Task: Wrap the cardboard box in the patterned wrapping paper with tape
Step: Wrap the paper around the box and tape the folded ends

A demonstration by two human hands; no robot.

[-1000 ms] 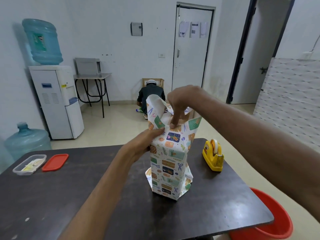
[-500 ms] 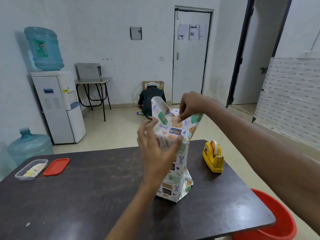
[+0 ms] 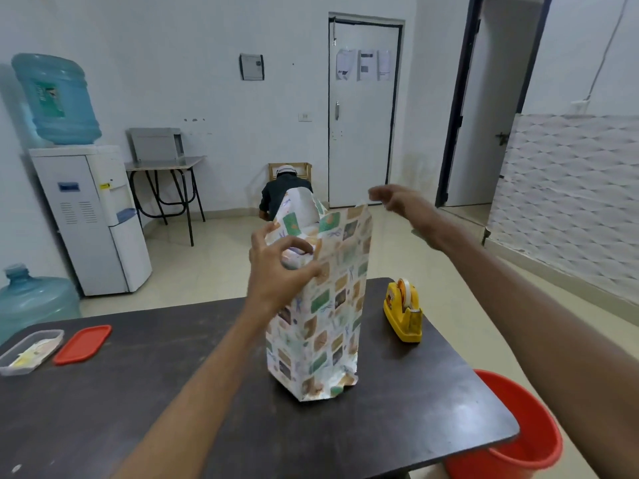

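Paper (image 3: 332, 305) sleeves the hidden box, upright mid-frame on desk (image 3: 173, 392). Bottom end looks folded; top gapes. Left hand (image 3: 276, 271) grip clamped on top edge. Right hand (image 3: 394, 202) blurred, fingers apart, off paper. Top folds and taping remain, I judge.

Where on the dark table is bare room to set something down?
Widest bare patch: near half of the table, from the red lid across to the wrapped box, crossed by the left forearm. A strip near the right edge, in front of the tape dispenser. Crowded: far-left corner, clear container beside lid.
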